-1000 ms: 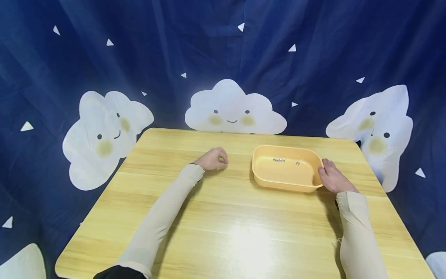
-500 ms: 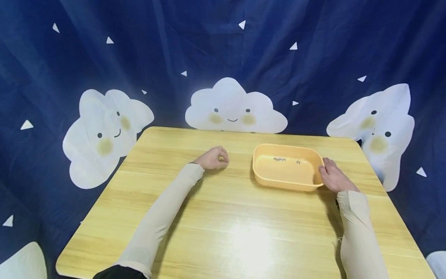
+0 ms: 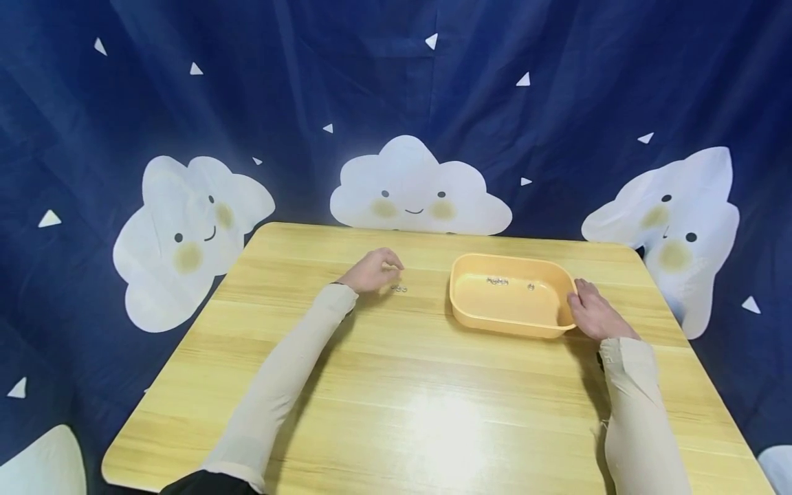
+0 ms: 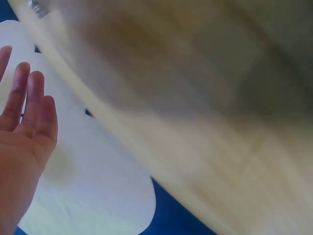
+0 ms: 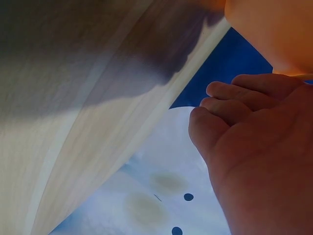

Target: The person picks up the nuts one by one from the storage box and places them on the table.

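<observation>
My left hand (image 3: 372, 272) is held just above the table, its fingers loosely bent with a gap between thumb and fingertips. Below those fingertips lie a few small, shiny, clear round pieces (image 3: 399, 289), too small to identify exactly; part of the group also shows in the left wrist view (image 4: 36, 8). A yellow-orange plastic basin (image 3: 504, 311) stands to their right. Inside it, a cluster of similar pieces (image 3: 497, 281) lies near the far wall, with a single one (image 3: 531, 287) apart. My right hand (image 3: 595, 311) holds the basin's right end, thumb at the rim and fingers along the outside.
The light wooden table (image 3: 396, 385) has rounded corners and a bright glare patch near its front. A dark blue curtain (image 3: 272, 89) with white clouds and triangles hangs close behind the far edge and around both sides.
My left hand has lifted slightly, moved away from me, and opened its pinch, uncovering the small shiny pieces on the table. The right hand and basin have stayed in place.
</observation>
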`<move>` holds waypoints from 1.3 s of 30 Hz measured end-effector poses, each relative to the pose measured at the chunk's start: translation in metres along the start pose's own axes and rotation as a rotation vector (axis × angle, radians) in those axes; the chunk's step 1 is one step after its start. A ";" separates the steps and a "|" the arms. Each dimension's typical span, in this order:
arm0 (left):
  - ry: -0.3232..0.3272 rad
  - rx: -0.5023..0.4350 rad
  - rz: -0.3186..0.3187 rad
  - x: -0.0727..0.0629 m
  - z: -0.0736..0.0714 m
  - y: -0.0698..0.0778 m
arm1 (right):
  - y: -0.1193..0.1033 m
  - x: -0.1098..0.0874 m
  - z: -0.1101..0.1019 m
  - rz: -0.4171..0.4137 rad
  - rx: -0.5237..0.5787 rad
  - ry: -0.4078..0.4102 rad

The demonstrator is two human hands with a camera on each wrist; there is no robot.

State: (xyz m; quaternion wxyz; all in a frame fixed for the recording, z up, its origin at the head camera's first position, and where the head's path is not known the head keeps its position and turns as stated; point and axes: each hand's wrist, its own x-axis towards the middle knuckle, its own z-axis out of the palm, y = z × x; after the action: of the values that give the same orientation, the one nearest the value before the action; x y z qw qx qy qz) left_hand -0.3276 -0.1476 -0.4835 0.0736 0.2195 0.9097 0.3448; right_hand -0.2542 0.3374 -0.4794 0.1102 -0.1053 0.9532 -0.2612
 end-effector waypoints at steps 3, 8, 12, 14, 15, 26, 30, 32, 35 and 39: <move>0.037 0.022 0.016 0.003 -0.005 0.004 | 0.000 0.000 0.000 -0.001 -0.001 -0.001; 0.095 0.060 0.073 0.010 -0.011 0.012 | -0.001 0.000 0.000 -0.005 -0.012 0.003; 0.098 0.086 0.089 0.016 -0.014 0.024 | 0.000 -0.001 0.001 0.000 -0.019 0.013; 0.091 0.100 0.095 0.019 -0.015 0.032 | 0.000 -0.002 0.001 -0.003 -0.026 0.029; 0.086 0.107 0.095 0.020 -0.015 0.037 | 0.000 -0.002 0.001 -0.004 -0.028 0.038; -0.005 0.181 0.169 0.042 -0.003 0.081 | 0.000 0.001 0.002 -0.049 -0.103 0.095; -0.052 0.226 0.184 0.048 0.003 0.095 | 0.001 0.001 0.003 -0.050 -0.130 0.104; -0.076 0.255 0.200 0.053 0.006 0.100 | 0.002 0.001 0.003 -0.045 -0.138 0.104; -0.108 0.303 0.236 0.059 0.013 0.106 | 0.002 0.000 0.003 -0.043 -0.150 0.110; -0.138 0.374 0.282 0.066 0.023 0.112 | 0.000 -0.001 0.003 -0.035 -0.159 0.104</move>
State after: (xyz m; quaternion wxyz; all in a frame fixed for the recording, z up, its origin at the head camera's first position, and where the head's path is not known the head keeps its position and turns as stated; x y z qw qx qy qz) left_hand -0.3405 -0.0294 -0.4255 0.0450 0.3771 0.9109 0.1613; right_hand -0.2525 0.3361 -0.4817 0.0474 -0.1165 0.9734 -0.1914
